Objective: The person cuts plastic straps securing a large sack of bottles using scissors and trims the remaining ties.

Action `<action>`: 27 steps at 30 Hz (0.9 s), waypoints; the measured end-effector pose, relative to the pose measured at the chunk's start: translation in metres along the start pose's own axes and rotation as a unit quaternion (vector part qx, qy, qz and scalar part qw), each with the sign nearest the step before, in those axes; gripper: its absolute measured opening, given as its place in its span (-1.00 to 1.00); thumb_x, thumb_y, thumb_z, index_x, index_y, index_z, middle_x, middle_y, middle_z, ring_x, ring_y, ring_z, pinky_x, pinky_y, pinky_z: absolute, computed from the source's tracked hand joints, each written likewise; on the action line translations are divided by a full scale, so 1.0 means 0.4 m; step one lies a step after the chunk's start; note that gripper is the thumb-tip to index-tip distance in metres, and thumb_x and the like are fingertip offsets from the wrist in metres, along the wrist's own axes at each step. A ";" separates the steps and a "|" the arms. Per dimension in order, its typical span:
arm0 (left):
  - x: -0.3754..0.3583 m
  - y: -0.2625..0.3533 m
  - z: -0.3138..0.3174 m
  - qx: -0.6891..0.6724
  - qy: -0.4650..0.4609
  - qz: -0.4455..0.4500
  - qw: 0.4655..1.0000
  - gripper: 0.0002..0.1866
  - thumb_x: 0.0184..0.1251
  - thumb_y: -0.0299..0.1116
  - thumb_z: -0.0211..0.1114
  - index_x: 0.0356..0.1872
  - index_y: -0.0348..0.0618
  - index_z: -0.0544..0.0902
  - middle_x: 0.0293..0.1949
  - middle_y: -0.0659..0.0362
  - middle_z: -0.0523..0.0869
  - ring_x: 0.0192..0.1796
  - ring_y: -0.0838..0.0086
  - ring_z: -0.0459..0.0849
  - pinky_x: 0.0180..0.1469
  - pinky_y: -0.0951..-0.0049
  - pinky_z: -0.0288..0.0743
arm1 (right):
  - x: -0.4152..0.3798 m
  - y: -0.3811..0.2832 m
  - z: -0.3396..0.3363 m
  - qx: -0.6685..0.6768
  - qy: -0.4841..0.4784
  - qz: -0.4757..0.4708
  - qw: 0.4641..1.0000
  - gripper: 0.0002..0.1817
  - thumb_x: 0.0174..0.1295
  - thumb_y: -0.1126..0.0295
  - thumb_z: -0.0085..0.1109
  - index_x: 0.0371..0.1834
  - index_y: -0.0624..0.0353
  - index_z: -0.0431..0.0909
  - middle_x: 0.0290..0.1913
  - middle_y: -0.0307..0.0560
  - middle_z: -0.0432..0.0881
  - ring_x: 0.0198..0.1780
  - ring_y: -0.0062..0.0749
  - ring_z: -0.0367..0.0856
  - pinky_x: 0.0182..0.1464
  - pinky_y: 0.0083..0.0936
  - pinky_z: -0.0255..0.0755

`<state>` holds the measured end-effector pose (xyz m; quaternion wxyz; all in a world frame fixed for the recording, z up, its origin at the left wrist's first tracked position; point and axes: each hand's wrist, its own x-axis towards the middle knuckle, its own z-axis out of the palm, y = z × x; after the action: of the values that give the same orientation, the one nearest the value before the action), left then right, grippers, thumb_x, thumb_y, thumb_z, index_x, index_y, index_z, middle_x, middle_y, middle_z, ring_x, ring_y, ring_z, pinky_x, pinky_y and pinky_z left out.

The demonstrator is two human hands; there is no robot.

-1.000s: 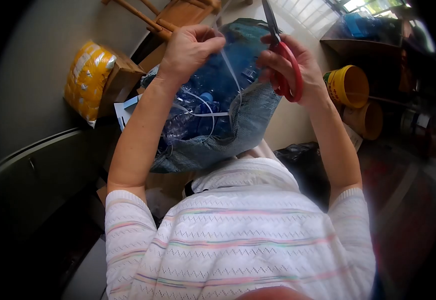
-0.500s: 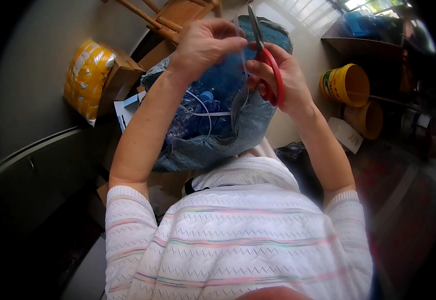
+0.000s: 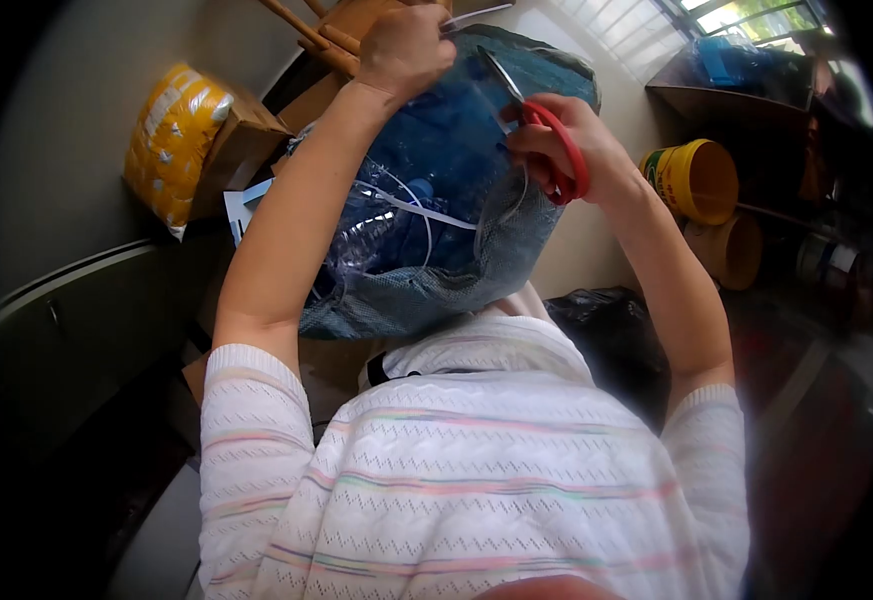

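Observation:
My left hand [image 3: 403, 50] is closed at the far side of the sack, and a thin white plastic strip [image 3: 481, 14] sticks out from its fingers. In my right hand [image 3: 596, 150] is a pair of scissors [image 3: 566, 150] with red handles, its blades pointing up and away to the left. Below both hands stands a blue woven sack [image 3: 396, 308], its mouth wide and full of clear plastic bottles [image 3: 361, 240]. Another white strip [image 3: 426, 212] lies across the bottles, with a thin looped cord beside it.
A wooden chair [image 3: 341, 50] is behind my left hand. To the left, a yellow package [image 3: 171, 140] rests by a cardboard box [image 3: 236, 150]. Yellow buckets [image 3: 711, 180] stand at the right, and a black plastic bag [image 3: 606, 325] lies near my right forearm.
My left hand has moved up and away from my right, carrying the white strip. The scissors have shifted slightly right and lower; the hands are now farther apart.

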<state>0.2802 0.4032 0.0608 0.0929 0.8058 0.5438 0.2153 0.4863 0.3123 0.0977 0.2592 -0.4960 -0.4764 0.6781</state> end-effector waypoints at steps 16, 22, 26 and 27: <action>0.029 0.006 -0.096 -0.236 -0.113 -0.083 0.962 -0.84 -0.06 -0.40 0.20 -0.48 -0.24 0.68 -0.57 0.17 0.66 -0.50 0.52 0.58 -0.39 0.49 0.45 | 0.062 -0.016 0.026 -0.022 -0.015 -0.024 0.999 -0.63 -0.06 0.45 0.18 -0.15 0.41 0.50 -0.61 -0.11 0.52 -0.73 -0.58 0.40 -0.72 -0.66 0.29; 0.028 0.018 -0.103 -0.109 -0.053 -0.042 0.992 -0.79 -0.13 -0.30 0.20 -0.52 -0.21 0.66 -0.55 -0.01 0.65 -0.46 0.29 0.65 -0.33 0.34 0.50 | 0.068 -0.008 0.033 -0.034 0.007 -0.039 0.999 -0.63 -0.06 0.45 0.18 -0.14 0.40 0.51 -0.61 -0.12 0.52 -0.72 -0.58 0.42 -0.71 -0.68 0.31; 0.021 0.012 -0.085 -0.076 0.017 0.005 0.997 -0.80 -0.11 -0.32 0.18 -0.52 -0.22 0.66 -0.54 -0.05 0.64 -0.43 0.18 0.65 -0.32 0.27 0.50 | 0.085 0.009 0.026 -0.024 -0.007 -0.053 0.998 -0.63 -0.07 0.46 0.19 -0.14 0.40 0.50 -0.62 -0.12 0.52 -0.71 -0.56 0.44 -0.71 -0.68 0.33; 0.017 0.014 -0.082 -0.073 0.026 0.002 0.997 -0.81 -0.09 -0.33 0.18 -0.52 -0.21 0.66 -0.54 -0.06 0.64 -0.43 0.17 0.65 -0.32 0.26 0.50 | 0.087 0.012 0.025 -0.022 -0.011 -0.055 0.998 -0.62 -0.07 0.46 0.19 -0.14 0.41 0.50 -0.62 -0.11 0.52 -0.71 -0.56 0.45 -0.71 -0.68 0.33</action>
<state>0.2725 0.4044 0.0939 0.1365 0.7922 0.5271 0.2755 0.4647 0.3352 0.0793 0.2795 -0.4676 -0.5206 0.6574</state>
